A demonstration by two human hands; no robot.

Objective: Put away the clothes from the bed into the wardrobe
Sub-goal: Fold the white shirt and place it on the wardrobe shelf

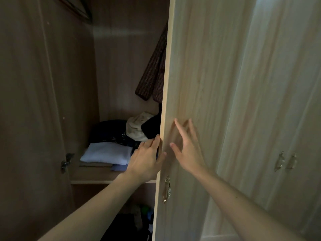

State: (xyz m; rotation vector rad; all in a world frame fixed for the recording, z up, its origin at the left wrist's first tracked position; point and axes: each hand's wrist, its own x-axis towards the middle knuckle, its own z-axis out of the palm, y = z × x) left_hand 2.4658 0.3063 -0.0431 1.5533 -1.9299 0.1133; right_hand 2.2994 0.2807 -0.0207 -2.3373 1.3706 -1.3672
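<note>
Left hand (pixel 145 159) clasped round wardrobe door (pixel 191 66) edge, right hand (pixel 189 153) flat; folded clothes (pixel 107 153) inside.

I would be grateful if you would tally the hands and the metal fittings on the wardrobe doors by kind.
Hands: 2, left hand gripping the wardrobe door edge, right hand flat on its face
Ornate handles on door fronts: 3
Latch inside the open left door: 1
Total: 6
</note>
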